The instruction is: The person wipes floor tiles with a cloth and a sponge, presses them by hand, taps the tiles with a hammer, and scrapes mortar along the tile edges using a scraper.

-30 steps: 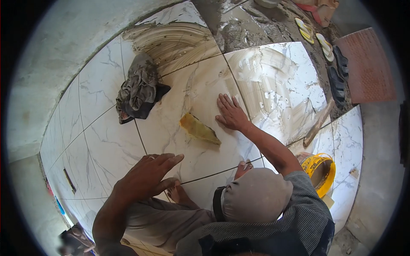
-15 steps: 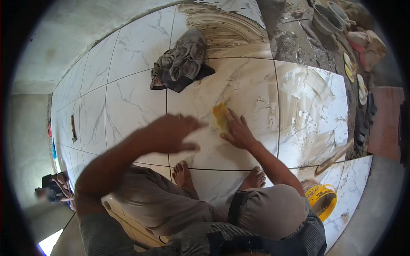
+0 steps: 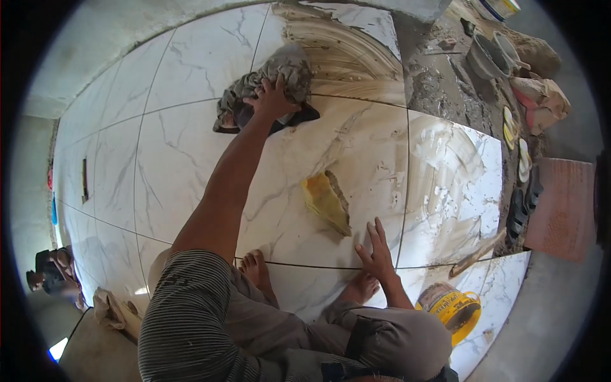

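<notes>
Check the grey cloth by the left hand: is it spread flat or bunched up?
Bunched up: the grey cloth lies in a crumpled heap on the tiles, with thick folds showing around the left hand.

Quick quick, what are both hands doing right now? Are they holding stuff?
Left hand: open, fingers spread on the bundled grey cloth.
Right hand: open, holding nothing that shows, near the yellow sponge.

**Arm and Hand Positions**

Left arm (image 3: 223, 184): extended well forward, elbow nearly straight. Left hand (image 3: 273, 102): back facing up, fingers spread. Right forearm (image 3: 396, 293): partly hidden by the right knee (image 3: 410, 334). Right hand (image 3: 380, 260): beside the right foot (image 3: 358, 290), fingers directed forward, thumb set apart from them.
</notes>
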The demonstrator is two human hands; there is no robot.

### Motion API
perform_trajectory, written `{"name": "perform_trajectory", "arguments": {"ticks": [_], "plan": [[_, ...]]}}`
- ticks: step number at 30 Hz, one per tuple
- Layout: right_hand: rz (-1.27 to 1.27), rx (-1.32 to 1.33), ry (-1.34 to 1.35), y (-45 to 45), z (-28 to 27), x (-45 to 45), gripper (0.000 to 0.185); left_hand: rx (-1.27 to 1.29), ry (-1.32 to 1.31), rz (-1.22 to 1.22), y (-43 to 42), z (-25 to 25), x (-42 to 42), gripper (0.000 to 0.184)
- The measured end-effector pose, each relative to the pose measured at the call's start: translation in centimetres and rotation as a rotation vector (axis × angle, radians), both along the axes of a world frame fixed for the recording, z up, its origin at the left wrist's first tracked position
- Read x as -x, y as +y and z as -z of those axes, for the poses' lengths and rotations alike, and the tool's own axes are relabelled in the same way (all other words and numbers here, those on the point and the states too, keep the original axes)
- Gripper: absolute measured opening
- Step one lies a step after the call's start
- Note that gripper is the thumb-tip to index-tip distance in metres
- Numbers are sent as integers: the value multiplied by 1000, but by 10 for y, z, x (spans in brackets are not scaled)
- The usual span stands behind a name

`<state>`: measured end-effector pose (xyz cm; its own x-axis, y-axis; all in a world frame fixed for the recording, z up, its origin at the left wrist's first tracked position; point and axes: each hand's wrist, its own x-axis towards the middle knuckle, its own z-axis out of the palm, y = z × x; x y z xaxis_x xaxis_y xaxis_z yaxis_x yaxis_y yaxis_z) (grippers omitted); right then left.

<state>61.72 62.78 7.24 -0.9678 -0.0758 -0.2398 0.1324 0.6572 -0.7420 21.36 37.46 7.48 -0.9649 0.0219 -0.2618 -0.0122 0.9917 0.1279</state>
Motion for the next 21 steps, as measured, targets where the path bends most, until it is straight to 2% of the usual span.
{"name": "perform_trajectory", "arguments": {"ticks": [1,2,4,5,7,9,11,12,14,15,17,19,21], "plan": [[68,5,-22,2,4,-8,67,34,33,3,7,-2,-3,96],[130,12,-40,4,5,-14,65,28,25,-13,11,3,-7,96],[132,-13,-18,-2,1,-15,61,103,159,66,22,12,-9,72],[128,1,-11,-5,3,-13,60,96,167,49,29,13,-10,72],[86,2,35,-10,2,-4,58,77,204,194,43,13,-21,55],[45,7,40,-15,-4,12,56,39,206,332,56,6,-34,45],[17,21,49,-20,-5,25,55,-21,112,503,64,-6,-47,45],[10,24,59,-16,-4,30,55,-14,121,492,63,-13,-52,45],[4,35,81,-10,-2,39,55,-134,-70,724,59,-28,-58,48],[28,15,115,-5,0,41,54,-127,-66,724,54,-41,-62,48],[93,-1,142,2,-2,39,52,-10,-295,888,33,-76,-75,49],[126,-14,121,11,2,31,52,38,-323,979,-8,-98,-83,48],[171,-44,106,17,6,25,51,77,-361,892,-64,-106,-93,47]]}}
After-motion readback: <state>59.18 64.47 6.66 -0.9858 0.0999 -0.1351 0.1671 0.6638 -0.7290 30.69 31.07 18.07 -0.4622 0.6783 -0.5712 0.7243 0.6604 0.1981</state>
